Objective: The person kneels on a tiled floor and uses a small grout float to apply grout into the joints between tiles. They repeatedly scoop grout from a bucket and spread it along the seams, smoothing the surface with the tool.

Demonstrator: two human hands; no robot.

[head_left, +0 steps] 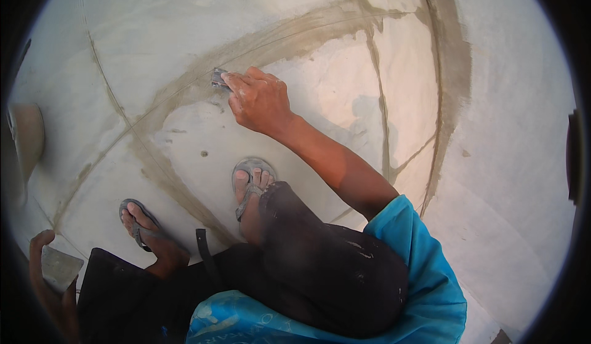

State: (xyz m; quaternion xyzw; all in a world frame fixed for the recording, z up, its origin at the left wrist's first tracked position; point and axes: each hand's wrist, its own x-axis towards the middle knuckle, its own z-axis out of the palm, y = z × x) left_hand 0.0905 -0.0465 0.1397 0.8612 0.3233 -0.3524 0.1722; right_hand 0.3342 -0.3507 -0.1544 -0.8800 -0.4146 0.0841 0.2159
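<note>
My right hand (261, 101) reaches ahead, its fingers closed on a small, dark scraper-like tool (218, 78) with whitish smears. The tool is at a broad grey-brown band of filler (191, 85) that runs along a joint in the pale floor; I cannot tell how firmly it touches. At the lower left edge, my left hand (42, 264) is curled around a grey, flat, squared plate (61, 269) like a trowel blade. Any handle on this plate is hidden.
Other filled joints (166, 168) cross the pale floor (332, 85), and a wide band (452, 61) curves down the right. My sandalled feet (253, 184) stand close below the worked joint. A pale rounded container (28, 138) is at the left edge.
</note>
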